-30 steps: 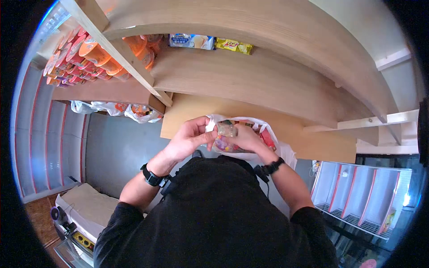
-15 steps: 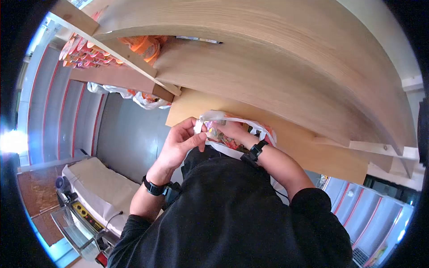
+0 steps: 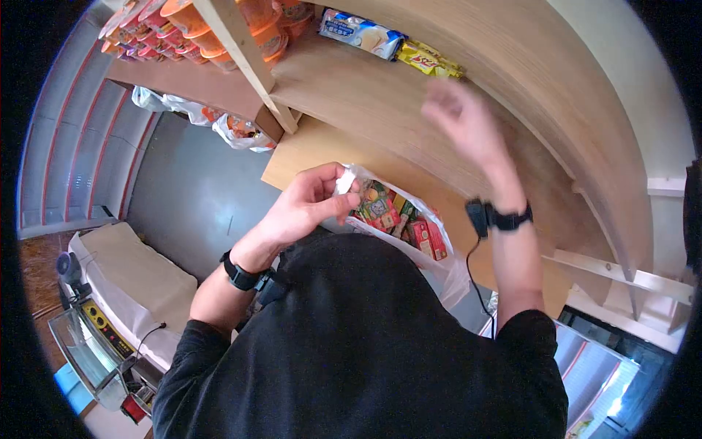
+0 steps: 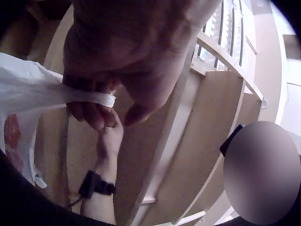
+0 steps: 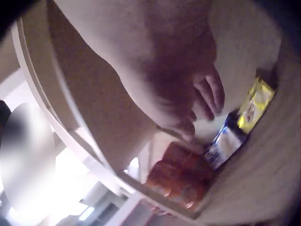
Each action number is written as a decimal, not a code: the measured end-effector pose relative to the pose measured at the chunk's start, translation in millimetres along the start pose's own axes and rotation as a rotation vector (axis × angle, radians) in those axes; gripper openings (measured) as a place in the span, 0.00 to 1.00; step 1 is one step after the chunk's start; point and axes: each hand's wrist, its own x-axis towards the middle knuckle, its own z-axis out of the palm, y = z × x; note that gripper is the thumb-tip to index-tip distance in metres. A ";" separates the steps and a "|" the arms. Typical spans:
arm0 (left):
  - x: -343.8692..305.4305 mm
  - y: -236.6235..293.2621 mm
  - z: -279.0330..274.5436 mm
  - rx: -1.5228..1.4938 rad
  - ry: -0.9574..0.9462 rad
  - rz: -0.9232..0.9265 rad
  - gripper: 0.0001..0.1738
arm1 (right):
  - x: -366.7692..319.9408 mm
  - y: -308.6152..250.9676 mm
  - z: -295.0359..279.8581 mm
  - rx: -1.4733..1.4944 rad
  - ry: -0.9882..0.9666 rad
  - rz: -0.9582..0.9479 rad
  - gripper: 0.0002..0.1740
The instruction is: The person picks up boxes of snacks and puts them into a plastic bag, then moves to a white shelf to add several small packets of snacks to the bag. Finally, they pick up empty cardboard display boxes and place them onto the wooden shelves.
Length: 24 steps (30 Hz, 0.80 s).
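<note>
A white plastic bag hangs in front of the person, its mouth gaping over several red and green snack packs. The left hand pinches the bag's gathered white handle between thumb and curled fingers. Up at the wooden shelf, the right hand is blurred by motion, its fingers loosely bent and nothing visible in them. Just beyond its fingertips lie a yellow snack pack and a blue-and-white biscuit pack, side by side on the shelf. Both packs also appear past the fingers in the right wrist view.
Orange and red instant-noodle tubs stand stacked left of a wooden upright. More filled white bags sit below them. A tan board lies under the shelf, and a covered table stands at the lower left.
The right hand has come out of the bag and risen to the shelf by the yellow pack. The left hand keeps its hold on the bag handle. The head view has shifted.
</note>
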 end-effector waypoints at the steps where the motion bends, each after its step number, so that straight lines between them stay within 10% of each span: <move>1: 0.0 2.2 -1.4 -0.005 -0.021 -0.005 0.15 | 30.8 18.2 -1.9 -0.270 0.172 -0.003 0.29; 7: 1.7 4.1 -20.7 0.027 -0.136 -0.025 0.16 | 129.5 141.9 17.9 -0.817 0.348 -0.020 0.36; 20: 8.4 10.0 -34.2 0.019 -0.188 -0.046 0.16 | 76.0 97.5 35.8 -0.578 0.002 0.317 0.32; 24: 10.5 11.7 -38.7 0.007 -0.190 -0.048 0.15 | -28.8 49.2 72.3 -0.655 -0.002 0.161 0.28</move>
